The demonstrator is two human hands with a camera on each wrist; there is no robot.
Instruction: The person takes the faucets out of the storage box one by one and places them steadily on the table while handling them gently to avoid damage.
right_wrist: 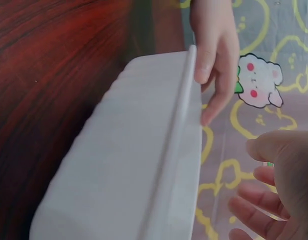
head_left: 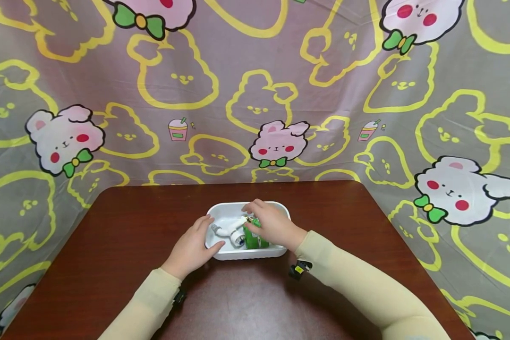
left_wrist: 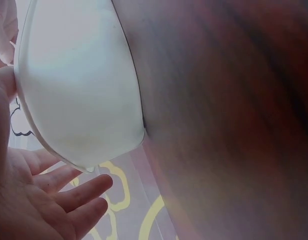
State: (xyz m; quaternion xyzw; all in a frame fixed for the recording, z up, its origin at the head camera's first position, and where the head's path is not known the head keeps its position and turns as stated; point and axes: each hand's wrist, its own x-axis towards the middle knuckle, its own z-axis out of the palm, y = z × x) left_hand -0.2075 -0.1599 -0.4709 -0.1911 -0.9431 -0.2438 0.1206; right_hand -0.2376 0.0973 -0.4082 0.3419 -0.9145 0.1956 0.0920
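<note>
A white plastic tray (head_left: 238,255) with a raised rim stands on the table. In it lies a white tap-shaped fitting (head_left: 227,231) with a grey end at the left and a round dark-centred end facing front. Right beside that sits a green object (head_left: 255,238), partly covered by the right hand. My left hand (head_left: 191,248) is at the tray's left end, thumb over the front rim, fingers loosely spread along the side. Above the tray's right half hovers my right hand (head_left: 274,224), its fingers (right_wrist: 259,200) relaxed with nothing seen between them.
The brown wooden table (head_left: 144,217) spreads around the tray. A cartoon-patterned curtain (head_left: 212,156) hangs behind and along both sides. Each sleeve cuff carries a small black wrist camera (head_left: 299,270).
</note>
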